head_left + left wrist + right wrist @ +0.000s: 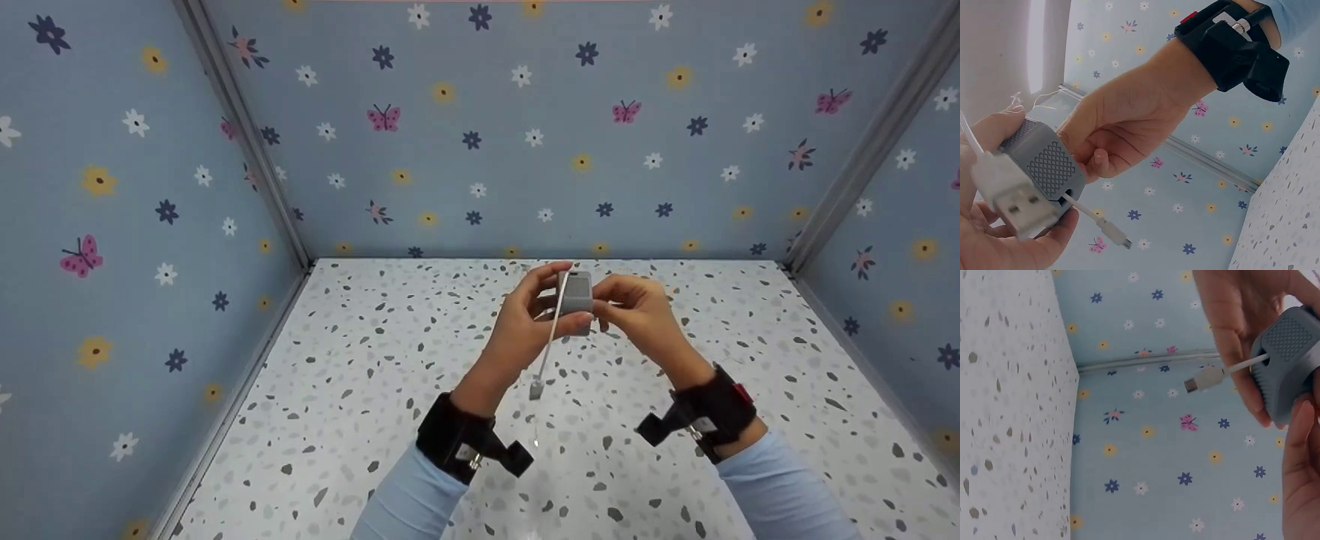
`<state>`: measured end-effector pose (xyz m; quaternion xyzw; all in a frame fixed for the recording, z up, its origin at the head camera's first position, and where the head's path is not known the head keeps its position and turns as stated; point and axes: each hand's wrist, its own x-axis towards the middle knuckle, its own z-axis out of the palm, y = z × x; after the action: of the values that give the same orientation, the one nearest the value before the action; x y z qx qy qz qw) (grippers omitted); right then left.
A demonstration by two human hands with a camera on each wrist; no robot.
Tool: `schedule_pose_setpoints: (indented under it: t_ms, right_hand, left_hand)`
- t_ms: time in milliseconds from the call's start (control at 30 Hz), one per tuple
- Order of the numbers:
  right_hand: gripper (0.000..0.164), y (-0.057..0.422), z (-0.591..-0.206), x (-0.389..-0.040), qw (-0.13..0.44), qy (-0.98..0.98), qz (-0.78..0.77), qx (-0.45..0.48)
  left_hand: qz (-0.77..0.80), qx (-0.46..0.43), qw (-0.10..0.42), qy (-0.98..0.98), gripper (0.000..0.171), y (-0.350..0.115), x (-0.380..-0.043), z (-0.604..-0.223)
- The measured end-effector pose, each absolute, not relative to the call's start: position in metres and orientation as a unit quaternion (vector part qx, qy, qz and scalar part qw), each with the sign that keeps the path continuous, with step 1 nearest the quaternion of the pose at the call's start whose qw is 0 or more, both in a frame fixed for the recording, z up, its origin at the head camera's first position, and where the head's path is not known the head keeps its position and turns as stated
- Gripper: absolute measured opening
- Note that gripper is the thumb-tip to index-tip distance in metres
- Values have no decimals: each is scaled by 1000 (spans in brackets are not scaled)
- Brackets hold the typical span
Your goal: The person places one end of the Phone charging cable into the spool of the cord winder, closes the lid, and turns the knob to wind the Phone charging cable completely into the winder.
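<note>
A small grey box (577, 289) with diamond-textured faces is held up above the speckled tabletop. My left hand (525, 315) grips it between thumb and fingers from the left. At its right side, my right hand (641, 315) pinches the box's edge with curled fingers and thumb; part of that contact is hidden. A white cable runs down past the left hand to a USB plug (536, 390). The left wrist view shows this USB-A plug (1019, 205) close up. From a hole in the box sticks a short white cable with a small connector (1204, 379).
Under the hands spreads a white tabletop (420, 450) with grey specks. Blue walls (555, 180) printed with flowers and butterflies enclose it at the back and both sides, with metal strips (255, 135) along the corners.
</note>
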<state>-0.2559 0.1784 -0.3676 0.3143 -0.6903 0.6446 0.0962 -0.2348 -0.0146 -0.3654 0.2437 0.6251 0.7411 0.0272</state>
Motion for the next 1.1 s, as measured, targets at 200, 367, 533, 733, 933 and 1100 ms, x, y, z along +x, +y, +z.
schedule_pose_setpoints:
  t_ms: [200, 367, 533, 733, 933, 1100]
  right_hand:
    - [19, 168, -360, -248, -34, -630, 754, 182]
    - [17, 163, -355, -242, -63, -616, 775, 126]
    - [19, 168, -360, -244, -35, -628, 758, 175]
    - [22, 176, -372, -252, 60, -669, 686, 278]
    - [8, 175, -381, -263, 360, -681, 466, 435]
    - [15, 176, -384, -271, 546, -611, 312, 481]
  left_hand:
    - [744, 236, 23, 625, 64, -14, -236, -367]
    - [745, 224, 34, 628, 64, -14, -235, -369]
    - [746, 221, 27, 627, 64, -16, -236, -367]
    - [746, 225, 20, 626, 63, -17, -235, -364]
    - [744, 235, 30, 624, 63, -16, -234, -365]
    - [739, 240, 35, 628, 63, -16, -233, -366]
